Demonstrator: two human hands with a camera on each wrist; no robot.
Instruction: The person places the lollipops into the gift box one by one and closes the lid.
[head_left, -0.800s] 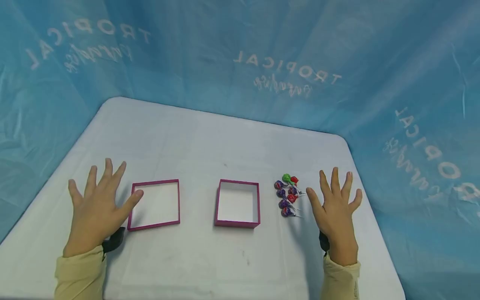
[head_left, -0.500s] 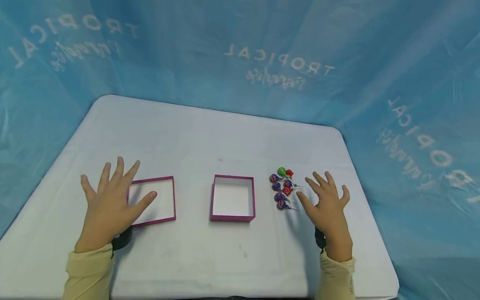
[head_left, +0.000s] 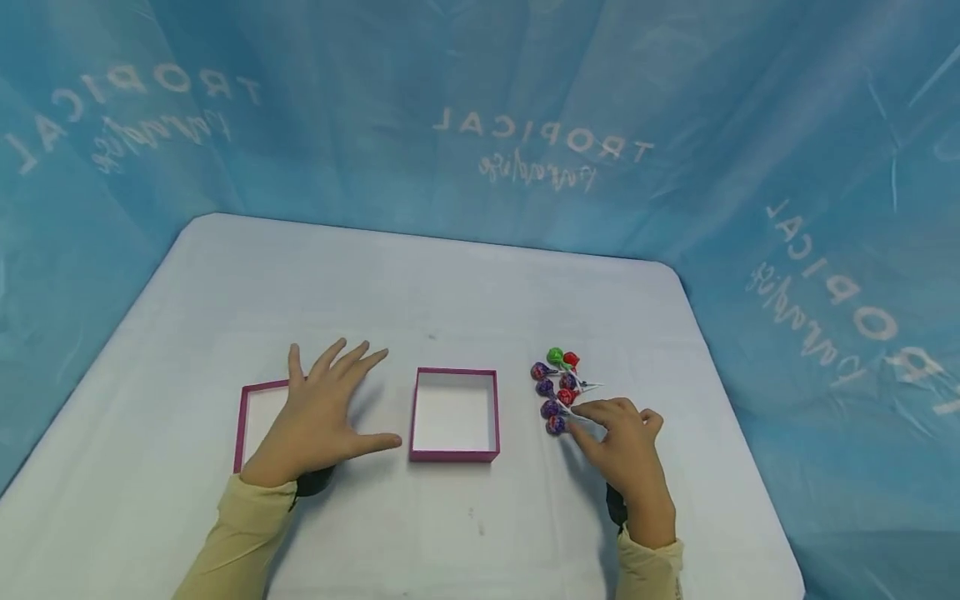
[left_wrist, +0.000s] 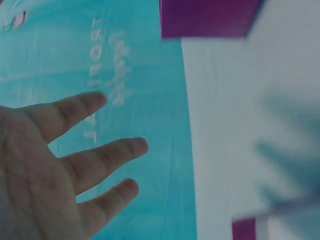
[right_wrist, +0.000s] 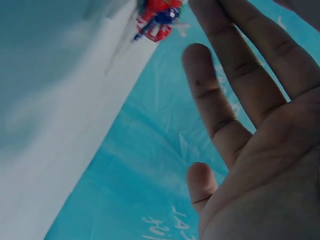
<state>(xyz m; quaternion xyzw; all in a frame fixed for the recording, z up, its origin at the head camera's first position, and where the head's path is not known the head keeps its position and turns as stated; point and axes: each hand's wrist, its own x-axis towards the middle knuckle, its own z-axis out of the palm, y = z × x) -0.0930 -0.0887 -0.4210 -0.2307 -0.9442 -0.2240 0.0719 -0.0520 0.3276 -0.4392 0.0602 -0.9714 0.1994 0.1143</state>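
Several wrapped lollipops, mostly purple with some red and one green, lie in a cluster on the right. My right hand is at the near end of the cluster, thumb and index finger apart around the sticks of the nearest ones; contact is hard to tell. In the right wrist view red and blue wrappers show beyond the fingers. A square magenta-edged box with a white inside stands open-topped in the middle. My left hand hovers left of it, fingers spread, holding nothing. It partly hides a shallow magenta-rimmed lid.
Everything lies on a white-covered table with rounded far corners. A blue printed curtain surrounds its back and sides. In the left wrist view, the box's magenta side is at the top.
My left hand has moved right, from over the lid's left side toward the box. My right hand has moved left to the lollipops, its thumb and index finger drawing closer. The view has shifted slightly.
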